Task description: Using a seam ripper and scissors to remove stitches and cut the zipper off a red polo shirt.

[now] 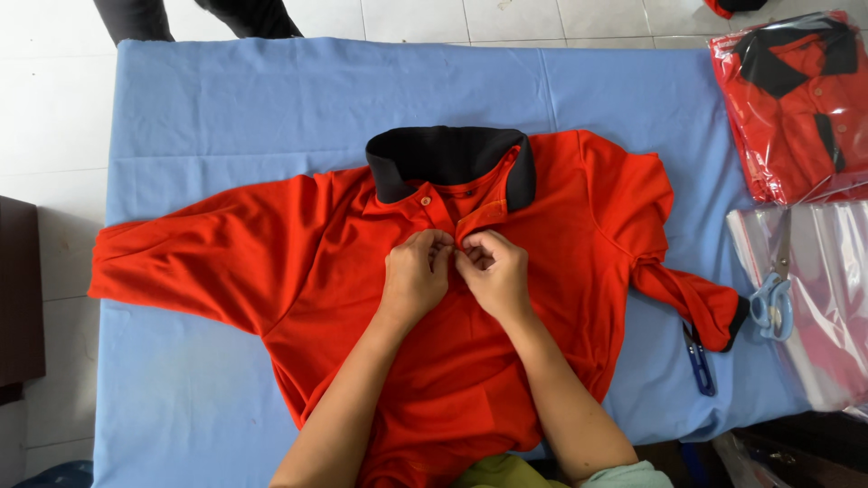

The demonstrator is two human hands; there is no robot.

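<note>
Two hands work at the placket of one red polo shirt [452, 361], which lies face up on a table covered by a blue cloth [226, 99], with its black collar [448, 155] pointing away from the person. The left hand [416, 278] is curled narrow, its fingertips pinching the placket edge just below the collar; the right hand [493, 276] is likewise curled narrow, fingertips pinching the opposite edge, and the two hands touch at the fingertips. One button [425, 201] is visible higher on the placket, apart from the hands; whether a second button lies under the fingers cannot be told. To do this step well, judging from the frame: keep the two placket edges flat and aligned, hold the fabric taut between both pinches, and keep the collar square so the front does not skew. Count of other items: one packed red shirt in a clear bag [796, 104] at the far right corner; a stack of clear plastic bags [823, 298] beside the right sleeve, number not countable; one pair of scissors with light blue handles [773, 303] lying on that stack; one small blue thread snip [699, 361] on the cloth just below the sleeve cuff.
</note>
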